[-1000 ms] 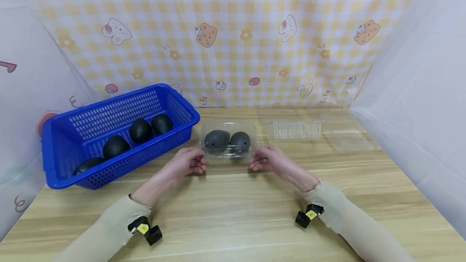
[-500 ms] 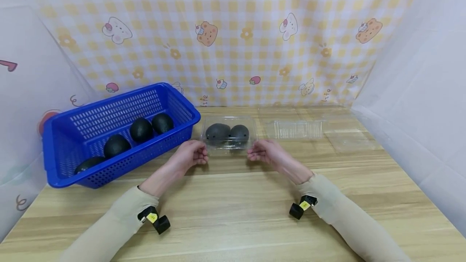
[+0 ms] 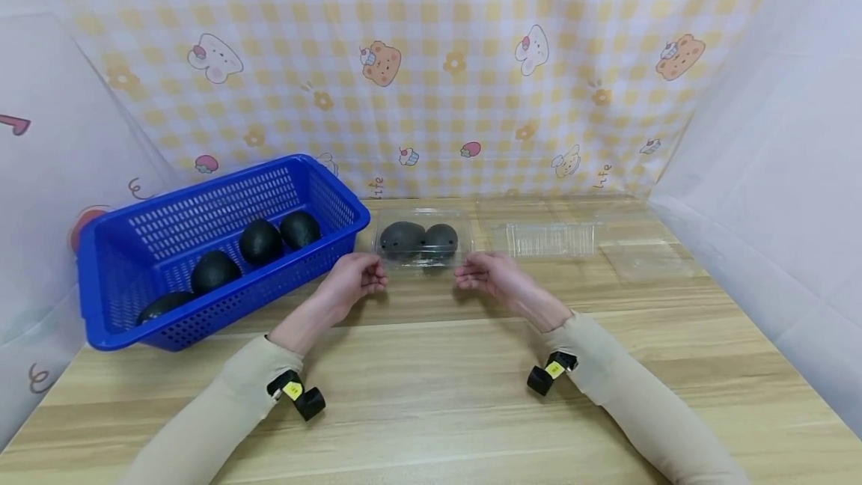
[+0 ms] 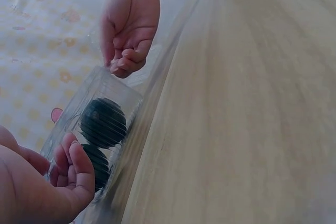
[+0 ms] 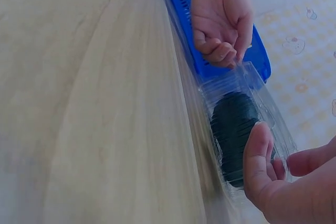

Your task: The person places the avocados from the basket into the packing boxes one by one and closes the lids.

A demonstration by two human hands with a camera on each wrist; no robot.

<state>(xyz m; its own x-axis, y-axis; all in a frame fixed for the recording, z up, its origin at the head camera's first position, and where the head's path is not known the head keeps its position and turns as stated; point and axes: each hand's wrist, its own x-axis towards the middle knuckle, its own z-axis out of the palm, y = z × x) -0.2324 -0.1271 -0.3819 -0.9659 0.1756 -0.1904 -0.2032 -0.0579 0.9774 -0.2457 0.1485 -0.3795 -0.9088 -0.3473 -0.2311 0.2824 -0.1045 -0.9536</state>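
A clear plastic clamshell box (image 3: 423,212) stands near the back of the table. Inside it lie two dark avocados (image 3: 402,236), side by side behind ribbed plastic. My left hand (image 3: 350,281) pinches the box at its near left corner, thumb above curled fingers. At the opposite near corner, my right hand (image 3: 494,279) pinches the edge in the same way. In the left wrist view the right thumb and forefinger meet at the box's end. The right wrist view has the left fingertips at the far end of the box, beside the blue basket (image 5: 257,59).
That basket, at the left in the head view, holds several loose avocados (image 3: 261,242). More clear plastic packaging (image 3: 551,239) lies on the wooden table (image 3: 431,395) at the back right. A checked curtain (image 3: 431,111) hangs behind the table.
Both hands have moved the clamshell box away from me, toward the curtain, with the two avocados in it. The basket and the packaging at the right have stayed put.
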